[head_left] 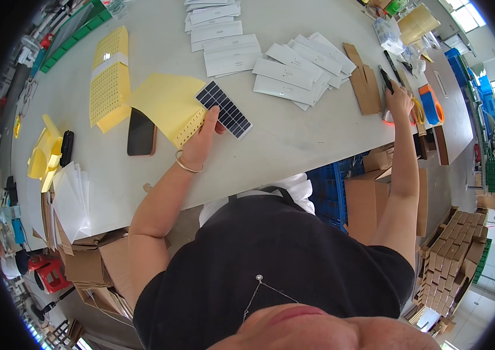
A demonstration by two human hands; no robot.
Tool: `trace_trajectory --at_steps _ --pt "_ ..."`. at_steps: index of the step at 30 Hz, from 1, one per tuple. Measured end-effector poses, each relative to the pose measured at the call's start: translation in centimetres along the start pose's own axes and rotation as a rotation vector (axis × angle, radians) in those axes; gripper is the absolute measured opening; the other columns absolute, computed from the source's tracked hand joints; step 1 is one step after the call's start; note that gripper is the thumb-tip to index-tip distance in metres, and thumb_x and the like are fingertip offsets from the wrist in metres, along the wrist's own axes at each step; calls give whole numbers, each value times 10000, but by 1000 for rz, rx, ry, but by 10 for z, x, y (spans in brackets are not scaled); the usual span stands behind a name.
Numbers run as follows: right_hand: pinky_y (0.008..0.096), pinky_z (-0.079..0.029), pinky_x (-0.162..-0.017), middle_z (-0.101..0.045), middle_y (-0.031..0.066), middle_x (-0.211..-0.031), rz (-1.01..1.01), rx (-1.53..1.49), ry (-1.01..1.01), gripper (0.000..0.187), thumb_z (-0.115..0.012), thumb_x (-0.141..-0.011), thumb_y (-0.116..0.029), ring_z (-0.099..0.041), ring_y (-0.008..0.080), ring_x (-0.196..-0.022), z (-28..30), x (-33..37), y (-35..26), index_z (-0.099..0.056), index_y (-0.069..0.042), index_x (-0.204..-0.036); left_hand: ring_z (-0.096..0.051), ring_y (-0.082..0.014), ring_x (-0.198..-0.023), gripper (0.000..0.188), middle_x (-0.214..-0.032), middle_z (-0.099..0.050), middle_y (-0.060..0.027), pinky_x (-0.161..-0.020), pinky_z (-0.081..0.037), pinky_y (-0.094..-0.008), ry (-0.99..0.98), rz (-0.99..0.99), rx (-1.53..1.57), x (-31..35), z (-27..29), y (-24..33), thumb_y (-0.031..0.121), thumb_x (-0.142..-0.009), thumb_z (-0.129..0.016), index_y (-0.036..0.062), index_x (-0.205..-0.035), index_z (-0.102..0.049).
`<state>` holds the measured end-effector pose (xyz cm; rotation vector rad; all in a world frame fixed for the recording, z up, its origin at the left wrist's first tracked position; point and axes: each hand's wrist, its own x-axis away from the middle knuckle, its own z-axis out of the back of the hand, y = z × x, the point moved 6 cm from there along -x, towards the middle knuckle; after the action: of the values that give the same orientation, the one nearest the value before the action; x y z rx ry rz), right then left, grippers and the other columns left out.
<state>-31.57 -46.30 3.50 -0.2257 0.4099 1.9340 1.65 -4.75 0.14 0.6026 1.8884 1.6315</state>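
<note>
While left hand (202,139) holds one panel (226,109), right hand (400,104): one black pen (386,79).

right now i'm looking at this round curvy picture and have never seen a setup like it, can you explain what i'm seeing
There is no robot here, just a person using two bare hands. The single picture comes from a wide camera worn on their head, looking down, so straight edges bend near the rim.

The left hand holds a dark gridded panel. The right hand is at a black pen-like tool; how firmly it is held is hard to tell.

On the pale table lie white flat packets, a yellow sheet, a banded yellow stack, a phone and a brown cardboard piece.
</note>
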Motion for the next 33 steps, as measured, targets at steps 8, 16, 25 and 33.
trace_trajectory --at_steps 8,16,25,33 --pt "246 -488 -729 -677 44 -943 499 -1399 -359 216 -629 -866 -123 -611 90 -839 89 90 -206 -656 -46 -1066 -534 -76 -553 268 -608 -586 -11 -529 -433 -224 -79 81 -107 3 -6 -6 245 -915 -591 45 -740 -621" --pt "203 -475 -672 -625 16 -832 457 -1676 -928 234 -680 -816 -73 -568 61 -729 101 163 -300 -610 3 -1026 -558 -87 -587 241 -656 -606 -27 -557 -467 -225 -162 122 -75 6 -7 -8 219 -930 -567 23 -805 -628" --pt "357 -481 -585 -582 38 -827 756 -645 380 114 -664 -750 -92 -577 238 -765 106 75 -242 -628 -103 -858 -570 -109 -579 314 -723 -618 -72 -514 -484 -250 74 70 137 -15 15 -5 287 -956 -512 3 -861 -604" --pt "357 -456 -707 -611 34 -835 907 -1107 96 147 -720 -744 -157 -578 234 -795 132 128 -288 -657 -127 -873 -576 -129 -591 339 -750 -621 -82 -515 -481 -258 -45 166 164 -14 8 -15 315 -970 -476 -4 -952 -589"
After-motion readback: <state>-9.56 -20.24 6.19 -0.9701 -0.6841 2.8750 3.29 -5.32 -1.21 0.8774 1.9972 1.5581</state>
